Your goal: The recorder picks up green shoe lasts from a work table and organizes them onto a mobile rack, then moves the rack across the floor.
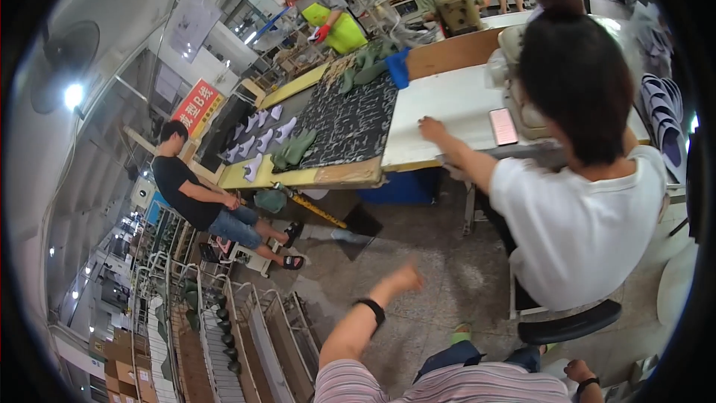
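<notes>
My left hand (pixel 406 279), with a black band at the wrist, is stretched forward over the grey floor. Motion blurs its fingers, and I see nothing held in it. My right hand (pixel 577 371) is low at the right beside my striped shirt, its fingers curled in with no object showing. It also wears a dark band. A black chair back (pixel 570 323) lies between my hands and the seated person in a white T-shirt (pixel 574 231). Neither hand touches anything I can make out.
Ahead stands a long worktable (pixel 440 121) with a phone (pixel 503 126), green boot-shaped pieces (pixel 294 149) and pale lilac shoe-shaped pieces (pixel 285 130). A person in black (pixel 183 192) sits at its left end. Wire racks (pixel 216 328) fill the lower left, near cardboard boxes (pixel 119 366).
</notes>
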Demonstrator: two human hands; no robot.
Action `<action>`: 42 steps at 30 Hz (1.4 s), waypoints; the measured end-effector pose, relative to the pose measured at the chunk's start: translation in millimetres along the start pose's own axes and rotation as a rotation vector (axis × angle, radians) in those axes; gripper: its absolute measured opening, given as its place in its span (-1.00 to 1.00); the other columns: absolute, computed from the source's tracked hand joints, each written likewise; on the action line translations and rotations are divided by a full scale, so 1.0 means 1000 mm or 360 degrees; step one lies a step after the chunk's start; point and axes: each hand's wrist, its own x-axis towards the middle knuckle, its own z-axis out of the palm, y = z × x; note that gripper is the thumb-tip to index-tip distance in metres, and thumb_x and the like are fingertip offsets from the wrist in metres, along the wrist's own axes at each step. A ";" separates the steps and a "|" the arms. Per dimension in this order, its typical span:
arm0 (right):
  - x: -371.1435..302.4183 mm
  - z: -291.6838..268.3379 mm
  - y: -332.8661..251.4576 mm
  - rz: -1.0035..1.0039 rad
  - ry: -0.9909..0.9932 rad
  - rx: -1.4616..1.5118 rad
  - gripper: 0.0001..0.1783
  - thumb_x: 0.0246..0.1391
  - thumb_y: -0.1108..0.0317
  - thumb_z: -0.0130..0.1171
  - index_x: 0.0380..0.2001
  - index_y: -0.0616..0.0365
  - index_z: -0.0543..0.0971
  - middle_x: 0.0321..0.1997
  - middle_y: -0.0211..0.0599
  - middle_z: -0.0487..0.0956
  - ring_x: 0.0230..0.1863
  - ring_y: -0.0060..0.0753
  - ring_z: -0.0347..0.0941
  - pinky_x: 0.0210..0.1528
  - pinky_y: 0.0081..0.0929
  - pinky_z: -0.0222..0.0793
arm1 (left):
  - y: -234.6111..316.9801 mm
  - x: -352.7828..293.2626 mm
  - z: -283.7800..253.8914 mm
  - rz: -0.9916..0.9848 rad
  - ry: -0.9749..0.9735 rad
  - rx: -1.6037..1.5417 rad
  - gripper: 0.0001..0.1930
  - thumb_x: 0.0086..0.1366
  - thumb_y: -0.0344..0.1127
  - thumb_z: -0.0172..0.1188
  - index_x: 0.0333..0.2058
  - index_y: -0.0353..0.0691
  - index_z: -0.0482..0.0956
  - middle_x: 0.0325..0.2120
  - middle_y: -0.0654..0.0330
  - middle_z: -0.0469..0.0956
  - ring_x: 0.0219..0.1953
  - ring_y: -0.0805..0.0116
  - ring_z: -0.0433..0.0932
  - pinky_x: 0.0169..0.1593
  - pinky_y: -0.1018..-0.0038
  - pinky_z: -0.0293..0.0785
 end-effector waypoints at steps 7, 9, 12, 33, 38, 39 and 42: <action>-0.002 0.047 -0.136 0.0014 -0.0432 -0.0219 -0.50 -0.10 0.04 0.05 -0.13 0.11 0.50 -0.11 -0.05 0.50 -0.01 -0.04 0.38 0.04 -0.33 0.27 | -0.033 -0.057 -0.288 -0.0272 0.0981 -0.0650 -0.25 0.19 -0.50 -0.12 0.24 -0.05 -0.36 -0.58 0.10 0.49 -0.66 0.38 0.46 -0.58 0.50 0.41; 0.005 0.055 -0.168 -0.0116 -0.0451 -0.0212 -0.50 -0.09 0.04 0.04 -0.11 0.09 0.49 -0.12 -0.06 0.51 -0.01 -0.04 0.38 0.04 -0.33 0.27 | -0.036 -0.074 -0.322 -0.0226 0.1078 -0.0667 -0.25 0.20 -0.50 -0.12 0.25 -0.05 -0.37 -0.55 0.08 0.51 -0.65 0.35 0.48 -0.54 0.51 0.41; -0.005 0.055 -0.225 -0.0390 -0.0506 -0.0231 -0.50 -0.06 0.05 0.00 -0.09 0.10 0.48 -0.13 -0.03 0.51 -0.03 -0.03 0.39 0.03 -0.33 0.28 | -0.037 -0.091 -0.340 -0.0210 0.1085 -0.0624 -0.25 0.20 -0.50 -0.12 0.24 -0.07 -0.37 -0.51 0.04 0.52 -0.58 0.33 0.51 -0.51 0.47 0.43; 0.001 0.089 -0.256 -0.0335 -0.0554 -0.0100 -0.55 0.00 0.10 -0.02 -0.05 0.05 0.46 -0.02 -0.11 0.46 0.04 -0.14 0.35 0.07 -0.38 0.22 | -0.351 -0.149 0.111 -0.0492 -0.0433 -0.0595 -0.69 0.08 -0.30 0.03 -0.18 -0.26 0.51 -0.29 0.10 0.54 -0.16 0.17 0.46 0.06 0.33 0.26; -0.002 0.109 -0.286 -0.0096 -0.0517 0.0034 -0.57 0.05 0.10 -0.08 -0.06 0.04 0.47 -0.03 -0.18 0.48 0.04 -0.18 0.34 0.10 -0.36 0.16 | -0.344 -0.137 0.062 -0.0699 -0.0427 -0.0798 -0.67 0.06 -0.37 0.04 -0.15 -0.27 0.47 -0.40 0.15 0.54 -0.27 0.28 0.49 0.03 0.40 0.24; 0.016 0.124 -0.281 -0.0225 -0.0602 -0.0017 -0.57 0.07 0.09 -0.11 -0.05 0.02 0.47 -0.05 -0.17 0.49 0.05 -0.17 0.33 0.11 -0.34 0.15 | -0.345 -0.134 0.040 -0.0683 -0.0384 -0.0706 -0.65 0.07 -0.38 0.03 -0.11 -0.27 0.42 -0.41 0.15 0.54 -0.31 0.30 0.49 -0.04 0.41 0.26; 0.050 0.150 -0.299 -0.0362 -0.0572 -0.0048 -0.57 0.07 0.08 -0.13 -0.06 0.01 0.47 -0.05 -0.16 0.48 0.00 -0.14 0.36 0.05 -0.31 0.20 | -0.350 -0.115 -0.037 -0.0631 -0.0258 -0.0426 -0.55 0.08 -0.42 0.02 0.01 -0.26 0.30 -0.44 0.14 0.52 -0.43 0.35 0.47 -0.27 0.45 0.33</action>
